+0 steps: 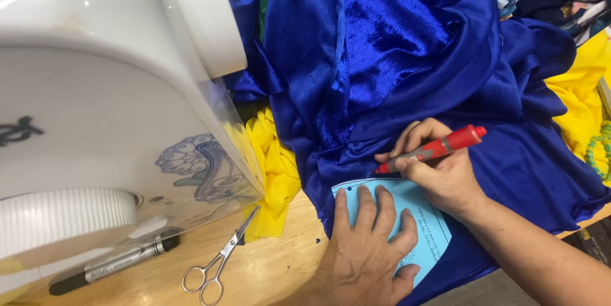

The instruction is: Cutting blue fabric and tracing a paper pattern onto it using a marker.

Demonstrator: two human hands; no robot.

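The red marker (433, 149) is pinched in the fingers of the right hand (439, 172), right of centre in the frame. Its long axis runs slantwise, tip pointed down-left onto the top edge of the light blue paper pattern (417, 207), capped end sticking up toward the right. The right wrist is bent in from the lower right corner, with the forearm laid over the cloth. The left hand (369, 249) is pressed flat, palm down, on the pattern near the bottom centre, fingers spread fairly wide and pointing up the frame, nothing gripped. The pattern is laid on the blue satin fabric (394, 51), which is heaped across the middle and top. Yellow cloth (273, 166) is bunched just left of it. On the wooden table (273, 268) at lower left, small scissors (219, 261) and a black marker (114, 264) are lying well apart from the hands, with a white sewing machine (95, 90) filling the upper left.
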